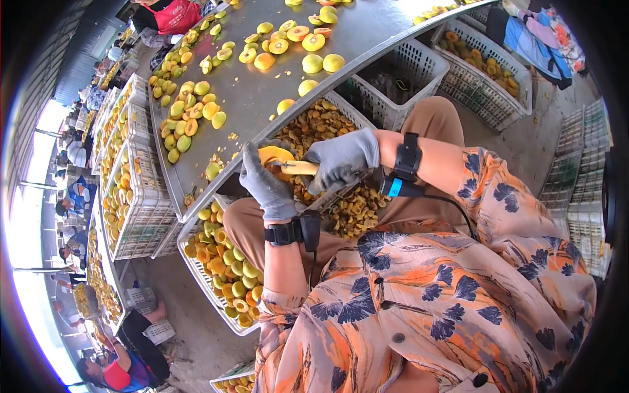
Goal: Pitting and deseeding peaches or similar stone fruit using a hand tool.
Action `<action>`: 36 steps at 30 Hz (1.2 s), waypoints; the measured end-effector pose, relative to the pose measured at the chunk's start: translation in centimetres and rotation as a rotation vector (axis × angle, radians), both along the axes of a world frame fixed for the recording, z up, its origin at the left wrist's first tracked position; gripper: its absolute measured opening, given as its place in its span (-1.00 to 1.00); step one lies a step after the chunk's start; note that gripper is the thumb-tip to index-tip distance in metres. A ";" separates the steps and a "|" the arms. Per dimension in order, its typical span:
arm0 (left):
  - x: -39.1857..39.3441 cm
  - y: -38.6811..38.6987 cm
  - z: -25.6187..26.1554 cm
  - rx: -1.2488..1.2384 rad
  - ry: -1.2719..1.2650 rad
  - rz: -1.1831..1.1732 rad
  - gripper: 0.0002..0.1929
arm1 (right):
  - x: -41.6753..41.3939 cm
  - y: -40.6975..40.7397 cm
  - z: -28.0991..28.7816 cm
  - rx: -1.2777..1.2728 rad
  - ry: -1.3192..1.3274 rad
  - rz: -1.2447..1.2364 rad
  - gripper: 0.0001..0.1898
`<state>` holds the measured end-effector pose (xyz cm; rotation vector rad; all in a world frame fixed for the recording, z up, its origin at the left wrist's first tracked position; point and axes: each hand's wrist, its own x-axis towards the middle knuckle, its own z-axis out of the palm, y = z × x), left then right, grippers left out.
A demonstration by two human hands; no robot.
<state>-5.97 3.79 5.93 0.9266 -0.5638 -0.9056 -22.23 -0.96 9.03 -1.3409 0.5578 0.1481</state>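
My left hand (268, 191), in a grey glove, grips a yellow peach half (273, 154) above the edge of a steel table. A yellow-handled tool (299, 168), perhaps a peeler or pitting knife, is held in my right hand (340, 159), also gloved in grey. Its metal end meets the cut face of the peach; its exact shape is hard to see. Below both hands stands a white crate of peels and trimmings (319, 120). More trimmings (358, 209) lie between my knees, partly hidden by my hands.
Whole and halved peaches (189, 115) are spread over the steel table (231, 105). A crate of peach halves (221, 265) stands by my left knee. Stacked crates (142, 196) rise at the left. More crates (491, 96) stand at the right. Other people (118, 371) work nearby.
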 end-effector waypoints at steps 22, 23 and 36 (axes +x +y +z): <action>3.6 0.8 -4.8 -0.009 0.546 -0.308 -0.56 | -3.0 -0.3 -9.7 -0.809 0.133 -0.551 -0.66; 3.9 1.3 -5.2 -0.003 0.550 -0.299 -0.56 | -2.2 0.6 -7.1 -0.684 0.172 -0.520 -0.67; 3.4 3.2 -4.9 0.130 0.450 -0.323 -0.60 | 0.7 4.8 -4.2 -1.262 0.025 -0.406 -0.77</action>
